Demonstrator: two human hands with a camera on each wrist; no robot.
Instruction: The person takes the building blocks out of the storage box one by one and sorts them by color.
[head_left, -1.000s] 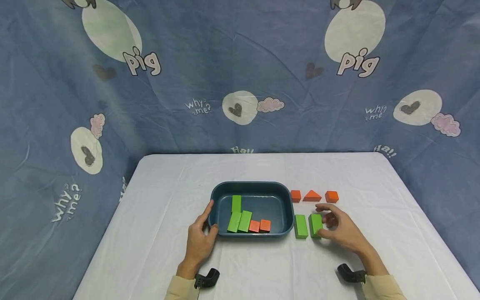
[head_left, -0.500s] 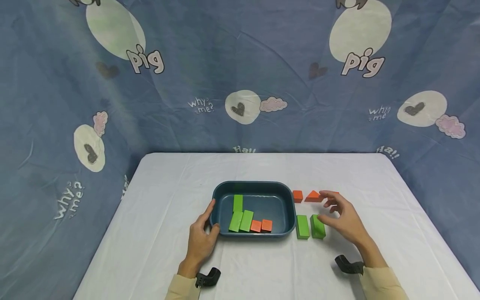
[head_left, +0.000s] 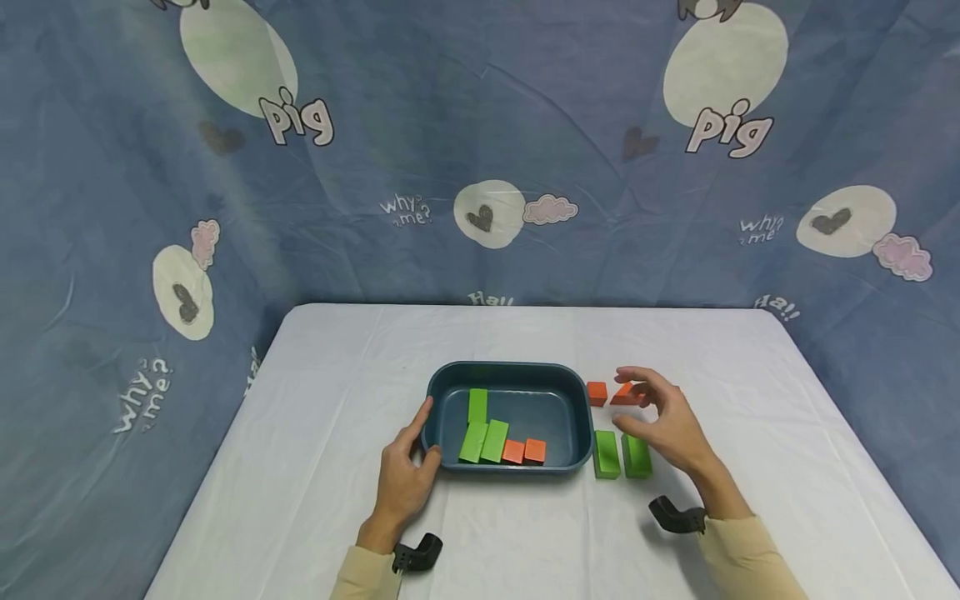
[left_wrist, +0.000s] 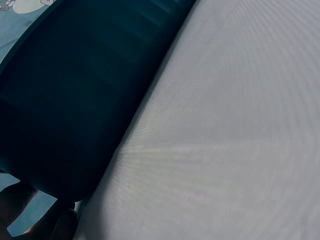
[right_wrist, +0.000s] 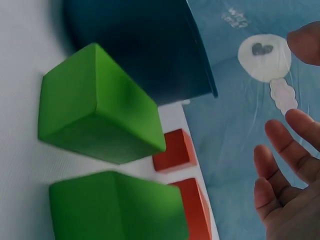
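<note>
A dark blue tray (head_left: 504, 367) sits mid-table with three green blocks (head_left: 477, 406) and two orange blocks (head_left: 525, 451) inside. My left hand (head_left: 422, 433) rests against its front-left corner, thumb along the side wall, fingers fairly straight. In the left wrist view only the tray wall (left_wrist: 75, 100) and a finger (left_wrist: 60, 225) show. My right hand (head_left: 637, 400) hovers with spread fingers over an orange triangle (head_left: 622, 394), holding nothing. An orange cube (head_left: 597, 393) lies left of the triangle. Two green blocks (head_left: 606, 454) (head_left: 636, 456) lie beside the tray, close up in the right wrist view (right_wrist: 100, 120) (right_wrist: 115, 210).
The table wears a white cloth (head_left: 337, 517). A blue printed sheet (head_left: 480, 167) hangs behind and at both sides. Black wrist camera mounts (head_left: 416, 554) (head_left: 675, 517) sit at my cuffs. The tray wall (right_wrist: 145, 50) stands just behind the near green block.
My right hand let go of the right green block and moved away and leftward to hover over the orange blocks, hiding the far-right cube. My left hand stayed at the tray.
</note>
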